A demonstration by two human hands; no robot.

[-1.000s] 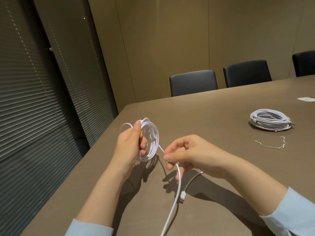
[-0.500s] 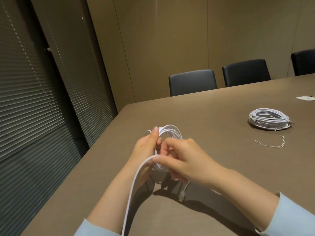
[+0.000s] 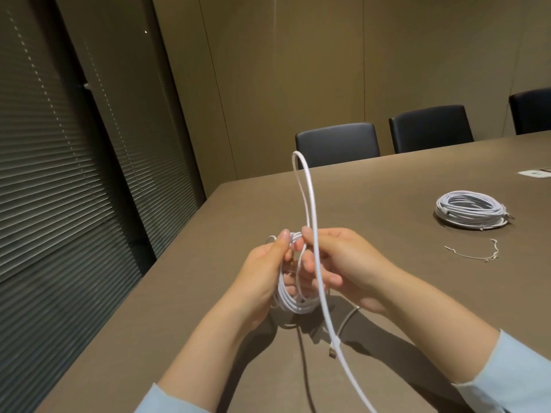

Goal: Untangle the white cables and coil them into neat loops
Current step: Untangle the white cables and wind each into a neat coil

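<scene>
Raised since before, right hand [image 3: 343,263] loops cable [image 3: 310,210] over left hand [image 3: 262,275].

1. The bench [image 3: 232,222] has a matte brown top; its far-left corner is in view
2. A coiled white cable [image 3: 471,209] lies flat toward the right edge
3. A thin loose wire tie [image 3: 474,254] lies just nearer than that coil, apart from it
4. A small white card [image 3: 533,174] sits at the far right edge
</scene>
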